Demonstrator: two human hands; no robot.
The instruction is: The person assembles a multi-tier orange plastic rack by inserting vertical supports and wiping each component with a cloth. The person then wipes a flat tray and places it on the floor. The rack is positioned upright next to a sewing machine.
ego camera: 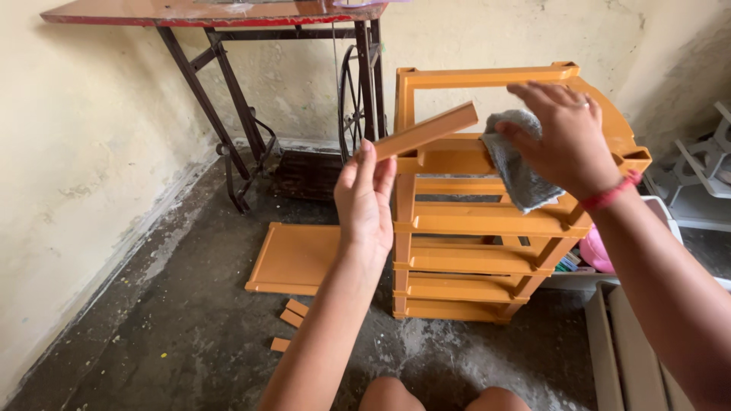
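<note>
My left hand (365,202) holds one end of a short orange plastic bar (426,129), tilted up to the right. Gripped in my right hand (563,137), a grey cloth (518,164) hangs just right of the bar's far end. Behind both stands an orange plastic rack frame (472,221) with several empty tiers, upright on the concrete floor. A red band is on my right wrist.
A flat orange panel (293,259) and small orange pieces (292,313) lie on the floor left of the rack. A treadle sewing-machine table (228,15) stands at the back wall. White plastic items (704,179) and a pale tray (624,358) are at right.
</note>
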